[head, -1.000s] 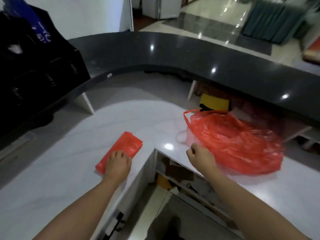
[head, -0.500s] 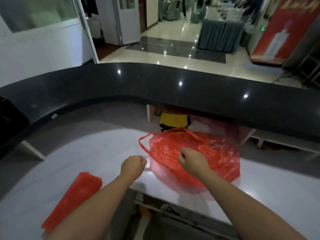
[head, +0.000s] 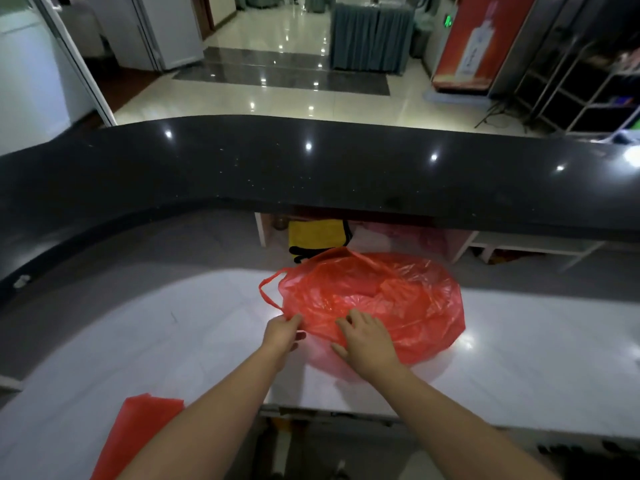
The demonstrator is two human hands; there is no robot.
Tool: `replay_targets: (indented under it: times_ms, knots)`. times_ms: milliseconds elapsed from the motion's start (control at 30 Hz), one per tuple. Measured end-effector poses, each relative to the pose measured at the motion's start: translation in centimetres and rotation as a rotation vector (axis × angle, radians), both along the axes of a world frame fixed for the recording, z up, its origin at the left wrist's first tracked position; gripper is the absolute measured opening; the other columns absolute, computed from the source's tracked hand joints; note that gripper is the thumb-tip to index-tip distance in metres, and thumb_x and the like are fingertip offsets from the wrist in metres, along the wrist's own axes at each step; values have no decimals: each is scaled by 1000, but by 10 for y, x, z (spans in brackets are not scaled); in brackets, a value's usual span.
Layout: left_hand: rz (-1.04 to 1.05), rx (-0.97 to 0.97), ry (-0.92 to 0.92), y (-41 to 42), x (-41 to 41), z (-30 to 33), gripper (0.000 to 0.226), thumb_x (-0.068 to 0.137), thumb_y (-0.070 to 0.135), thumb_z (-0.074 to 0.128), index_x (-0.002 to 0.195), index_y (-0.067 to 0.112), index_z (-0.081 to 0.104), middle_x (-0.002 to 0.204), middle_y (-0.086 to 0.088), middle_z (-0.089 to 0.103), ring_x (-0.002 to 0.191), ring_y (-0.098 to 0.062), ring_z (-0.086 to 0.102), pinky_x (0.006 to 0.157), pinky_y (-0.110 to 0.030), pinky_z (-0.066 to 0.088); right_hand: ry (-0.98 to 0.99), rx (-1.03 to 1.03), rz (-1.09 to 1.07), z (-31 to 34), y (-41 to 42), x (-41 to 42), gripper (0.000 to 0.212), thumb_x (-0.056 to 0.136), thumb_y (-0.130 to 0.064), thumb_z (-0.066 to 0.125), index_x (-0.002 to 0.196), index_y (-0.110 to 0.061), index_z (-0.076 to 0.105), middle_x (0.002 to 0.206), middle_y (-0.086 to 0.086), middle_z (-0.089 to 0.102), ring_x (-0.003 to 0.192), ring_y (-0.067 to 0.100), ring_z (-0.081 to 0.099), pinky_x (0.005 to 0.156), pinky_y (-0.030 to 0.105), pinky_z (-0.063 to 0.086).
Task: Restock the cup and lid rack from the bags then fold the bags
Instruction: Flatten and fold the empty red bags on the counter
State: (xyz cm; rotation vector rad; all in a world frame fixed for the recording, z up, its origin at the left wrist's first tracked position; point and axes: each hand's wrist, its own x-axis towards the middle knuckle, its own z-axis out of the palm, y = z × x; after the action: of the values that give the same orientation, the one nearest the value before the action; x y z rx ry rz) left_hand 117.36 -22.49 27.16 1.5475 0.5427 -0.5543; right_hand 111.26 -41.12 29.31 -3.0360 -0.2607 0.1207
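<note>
Two bare forearms reach in from the bottom edge toward the middle of the view. The left hand (head: 282,332) pinches the near edge of a crumpled red bag (head: 377,299) between thumb and fingertips. The right hand (head: 367,341), just beside it at three o'clock, lies on the same edge with fingers spread and slightly bent, pressing the thin plastic down; it does not appear to close around it. The hands sit close together but not touching, probably so one can hold the edge while the other flattens it for folding.

The bag lies loose and puffed on a pale marbled desk (head: 519,358), with one handle loop (head: 268,289) sticking out at nine o'clock. Whether anything remains inside cannot be told.

At seven o'clock, near the bottom edge, a second red bag (head: 138,431) lies flat and already folded, set well apart from the working spot.

Beyond the bag at twelve o'clock, a raised black counter ledge (head: 311,168) curves across the view. A yellow cloth (head: 317,233) sits in the shadow under it. No cup and lid rack is visible.
</note>
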Motion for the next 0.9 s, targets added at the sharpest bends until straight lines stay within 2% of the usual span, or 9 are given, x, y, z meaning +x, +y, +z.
replay_targets:
  times_ms: [133, 200, 300, 400, 567, 633, 667, 733, 900]
  knots:
    - [-115, -113, -87, 6, 10, 6, 31, 97, 43, 61, 107, 16, 73, 101, -1, 78, 87, -18, 71, 80, -34, 53, -100, 8, -73, -2, 19, 11, 19, 92, -34, 65, 102, -19, 69, 103, 2, 62, 96, 27, 59, 80, 39, 48]
    - [-166, -143, -110, 14, 15, 9, 34, 99, 44, 58, 107, 15, 74, 100, -1, 78, 86, -17, 72, 80, -34, 53, -128, 152, -192, 2, 24, 19, 14, 94, -24, 60, 93, -15, 70, 96, 5, 65, 91, 30, 62, 75, 39, 45]
    - [-153, -80, -78, 29, 19, 2, 26, 98, 32, 57, 107, 13, 72, 101, -3, 77, 88, -19, 71, 78, -32, 52, -214, 370, -404, 16, 21, 31, 12, 93, -17, 59, 91, -10, 68, 90, 10, 68, 86, 34, 63, 72, 42, 46]
    - [-221, 18, -34, 29, 16, -10, 20, 100, 27, 54, 108, 14, 68, 108, -3, 73, 96, -24, 69, 77, -32, 49, -277, 387, -456, 36, 7, 37, 13, 93, -21, 61, 93, -10, 68, 89, 10, 69, 84, 33, 64, 72, 43, 49]
    - [-278, -88, 116, -8, 10, -14, 29, 99, 39, 59, 87, 12, 59, 73, 0, 58, 60, -15, 54, 54, -25, 44, -320, 456, -471, 63, -24, 26, 12, 94, -24, 60, 92, -15, 68, 87, 3, 68, 82, 26, 64, 71, 41, 51]
    - [-264, -172, 159, -29, 9, -10, 36, 96, 51, 61, 95, 15, 62, 85, 3, 69, 77, -17, 67, 69, -31, 55, -325, 478, -490, 70, -37, 17, 12, 94, -26, 59, 90, -17, 68, 86, 0, 67, 80, 22, 63, 70, 40, 50]
    - [-260, -196, 153, -39, 10, -9, 37, 95, 55, 61, 103, 19, 63, 98, 2, 72, 93, -20, 71, 82, -36, 57, -335, 489, -495, 72, -45, 13, 12, 93, -26, 59, 90, -18, 68, 85, -1, 67, 79, 21, 62, 70, 39, 50]
    - [-297, -238, 134, -60, 9, -1, 35, 94, 53, 63, 114, 24, 64, 110, -1, 74, 106, -22, 70, 92, -38, 54, -357, 512, -487, 77, -60, 6, 11, 93, -24, 61, 89, -17, 69, 84, -2, 67, 77, 18, 62, 70, 36, 50]
    - [-308, -171, 27, -107, -2, 9, 20, 96, 24, 65, 114, 16, 66, 100, -4, 76, 92, -21, 71, 86, -36, 49, -374, 572, -491, 81, -91, -2, 10, 92, -23, 61, 88, -19, 70, 81, -7, 66, 72, 11, 59, 69, 30, 48]
